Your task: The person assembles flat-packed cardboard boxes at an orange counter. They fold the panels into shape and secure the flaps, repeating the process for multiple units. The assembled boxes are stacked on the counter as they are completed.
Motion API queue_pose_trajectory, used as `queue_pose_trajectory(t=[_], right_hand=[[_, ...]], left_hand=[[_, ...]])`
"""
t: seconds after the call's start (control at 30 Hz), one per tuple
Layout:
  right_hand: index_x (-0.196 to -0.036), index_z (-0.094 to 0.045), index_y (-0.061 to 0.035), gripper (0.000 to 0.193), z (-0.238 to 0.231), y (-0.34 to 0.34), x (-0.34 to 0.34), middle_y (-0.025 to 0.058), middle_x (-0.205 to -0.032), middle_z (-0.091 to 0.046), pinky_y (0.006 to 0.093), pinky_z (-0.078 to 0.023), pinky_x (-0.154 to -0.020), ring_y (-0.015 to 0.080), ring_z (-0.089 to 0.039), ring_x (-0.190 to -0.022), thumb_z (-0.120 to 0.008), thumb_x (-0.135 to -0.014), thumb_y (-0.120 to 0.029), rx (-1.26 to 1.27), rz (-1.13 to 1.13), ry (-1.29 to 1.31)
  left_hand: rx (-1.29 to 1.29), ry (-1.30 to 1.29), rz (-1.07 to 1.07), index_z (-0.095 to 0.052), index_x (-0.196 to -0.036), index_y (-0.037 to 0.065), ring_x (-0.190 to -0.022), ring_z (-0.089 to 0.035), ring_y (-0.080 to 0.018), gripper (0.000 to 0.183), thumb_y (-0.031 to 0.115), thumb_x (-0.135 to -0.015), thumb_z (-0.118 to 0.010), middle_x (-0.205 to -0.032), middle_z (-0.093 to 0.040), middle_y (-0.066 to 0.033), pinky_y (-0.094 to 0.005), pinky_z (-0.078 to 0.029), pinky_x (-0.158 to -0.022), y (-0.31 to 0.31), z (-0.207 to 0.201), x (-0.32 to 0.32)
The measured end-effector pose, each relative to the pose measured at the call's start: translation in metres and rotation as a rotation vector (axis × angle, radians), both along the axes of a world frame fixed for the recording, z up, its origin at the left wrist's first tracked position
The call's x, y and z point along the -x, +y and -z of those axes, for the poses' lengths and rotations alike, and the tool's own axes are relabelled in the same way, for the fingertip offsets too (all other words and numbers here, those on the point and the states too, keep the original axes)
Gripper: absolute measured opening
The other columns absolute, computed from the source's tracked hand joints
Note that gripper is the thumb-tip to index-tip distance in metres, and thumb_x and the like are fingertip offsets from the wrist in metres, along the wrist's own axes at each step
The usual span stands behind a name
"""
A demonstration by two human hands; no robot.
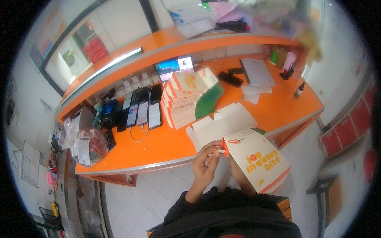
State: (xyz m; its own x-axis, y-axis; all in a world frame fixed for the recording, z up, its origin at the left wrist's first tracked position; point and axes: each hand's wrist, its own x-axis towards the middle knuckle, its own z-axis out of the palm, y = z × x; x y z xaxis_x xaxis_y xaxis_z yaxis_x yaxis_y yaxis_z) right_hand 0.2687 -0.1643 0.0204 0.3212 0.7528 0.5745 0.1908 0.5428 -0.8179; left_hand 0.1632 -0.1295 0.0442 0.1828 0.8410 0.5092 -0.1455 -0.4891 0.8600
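In front of my body, beyond the table's near edge, I hold a cream cardboard food box (260, 158) with yellow lettering and a red zigzag border. My left hand (206, 162) is closed at its left end, with fingertips pinching a small white flap (221, 151) beside the reddish opening. Under the box is my right hand (237, 171), bearing it from below; most of its fingers are hidden by the cardboard. Just beyond, an unfolded white box blank (222, 121) lies on the orange table (166, 146).
A tall stack of flat box blanks (184, 97) stands mid-table beside a green sheet (208, 99). Several phones (143, 113) with cables lie to its left, near a plastic bag (89, 146). Farther right are papers (258, 71) and a small dark bottle (299, 90). A lit screen (174, 66) stands behind.
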Motion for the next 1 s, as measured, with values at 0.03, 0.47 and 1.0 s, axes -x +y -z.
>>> queue_pose_trajectory(t=[0.03, 0.47, 1.0], right_hand=[[-0.097, -0.044, 0.0007, 0.031, 0.0, 0.0, 0.0, 0.0084, -0.092, -0.05, 0.0277, -0.041, -0.068, 0.0163, -0.05, -0.08, -0.053, -0.068, 0.001, 0.0, -0.002, -0.009], [-0.097, -0.044, 0.0011, 0.033, 0.0, 0.005, -0.004, 0.0091, -0.092, -0.05, 0.0289, -0.041, -0.067, 0.0182, -0.05, -0.079, -0.054, -0.065, 0.002, 0.007, -0.091, -0.13], [-0.115, -0.022, -0.0052, 0.078, 0.0, 0.029, -0.011, 0.0177, -0.115, -0.027, 0.0369, -0.03, -0.085, 0.0255, -0.034, -0.104, -0.069, -0.054, -0.018, 0.084, -0.132, 0.049]], left_hand=[[-0.009, 0.003, 0.003, -0.053, -0.081, -0.001, -0.084, -0.051, -0.0161, 0.01, 0.005, -0.073, -0.051, -0.096, -0.052, -0.0131, -0.0259, -0.038, -0.073, 0.0, -0.003, 0.0], [-0.453, 0.668, -0.168, -0.039, -0.096, -0.005, -0.098, -0.041, -0.0283, 0.031, 0.005, -0.069, -0.052, -0.111, -0.038, -0.0194, -0.0338, -0.034, -0.08, -0.012, -0.011, -0.004], [0.184, -0.115, -0.009, -0.038, -0.096, 0.0, -0.092, -0.041, -0.0184, 0.032, 0.024, -0.078, -0.046, -0.098, -0.039, -0.01, -0.0277, -0.034, -0.078, 0.021, 0.055, -0.008]])
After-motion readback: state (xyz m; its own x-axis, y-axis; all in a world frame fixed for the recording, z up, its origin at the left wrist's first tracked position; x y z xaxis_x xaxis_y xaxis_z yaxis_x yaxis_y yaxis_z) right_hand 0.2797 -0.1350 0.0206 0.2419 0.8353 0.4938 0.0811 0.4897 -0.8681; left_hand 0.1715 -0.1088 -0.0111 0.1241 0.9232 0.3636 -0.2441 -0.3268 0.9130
